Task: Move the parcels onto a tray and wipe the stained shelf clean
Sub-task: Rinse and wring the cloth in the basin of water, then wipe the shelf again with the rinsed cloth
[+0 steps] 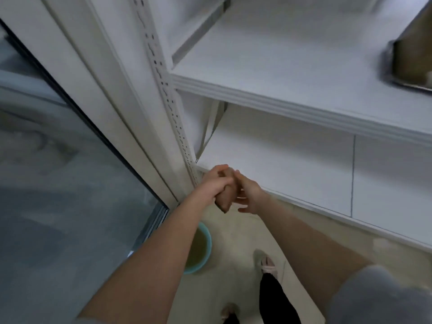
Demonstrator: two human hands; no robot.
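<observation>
My left hand (216,183) grips a bunched brownish cloth (225,198) in front of the lower white shelf (292,164). My right hand (249,195) touches the cloth from the right, its fingers loosely spread. Both hands hover above a teal basin (207,244) of murky water on the floor. A metal tray (397,80) holding a brown parcel (413,52) sits on the upper shelf (280,66) at the far right, cut off by the frame edge.
A white perforated upright post (168,94) runs down the shelf's left side, beside a glass panel (58,171). My feet (267,263) stand on the pale floor near the basin.
</observation>
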